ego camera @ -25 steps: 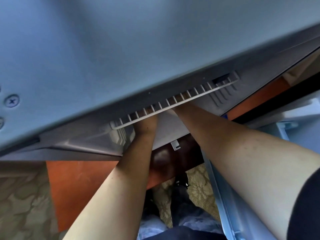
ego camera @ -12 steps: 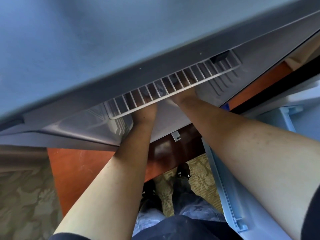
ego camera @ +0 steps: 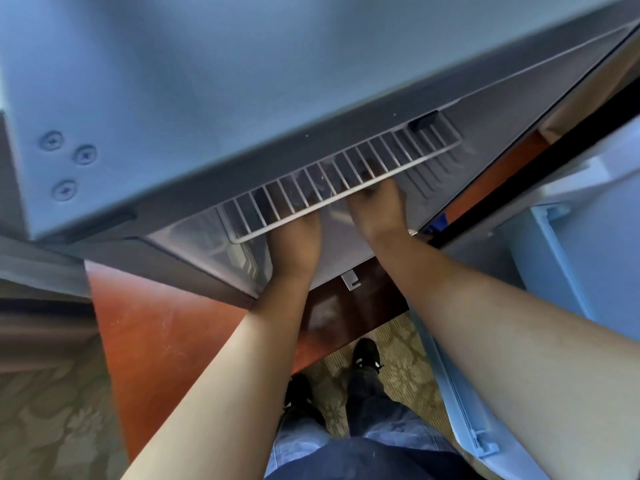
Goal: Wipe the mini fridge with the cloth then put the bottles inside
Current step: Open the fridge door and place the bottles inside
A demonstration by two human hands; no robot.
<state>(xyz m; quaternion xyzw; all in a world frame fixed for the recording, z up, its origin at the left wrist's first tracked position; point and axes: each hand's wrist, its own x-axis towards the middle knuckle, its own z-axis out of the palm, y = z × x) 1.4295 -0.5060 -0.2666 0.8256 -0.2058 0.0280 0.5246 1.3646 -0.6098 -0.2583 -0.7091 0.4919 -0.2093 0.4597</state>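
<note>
Reaching under the white wire shelf (ego camera: 343, 181), both hands are seen inside the open mini fridge (ego camera: 207, 81), which stands on the orange tabletop (ego camera: 156, 327). Little room is left beneath the shelf's front edge. Left hand (ego camera: 298, 242) and right hand (ego camera: 379, 211) have fingers hidden; their grip cannot be told.

We have one view, from a wide-angle camera on the head, looking steeply down over the fridge (ego camera: 242, 81), whose top fills the frame beyond the hands. It sits close: both forearms run up from the bottom edge, with the left hand (ego camera: 294, 240) and right hand (ego camera: 377, 209) mid-frame. Below them lie the shoes (ego camera: 363, 353) and carpet.
</note>
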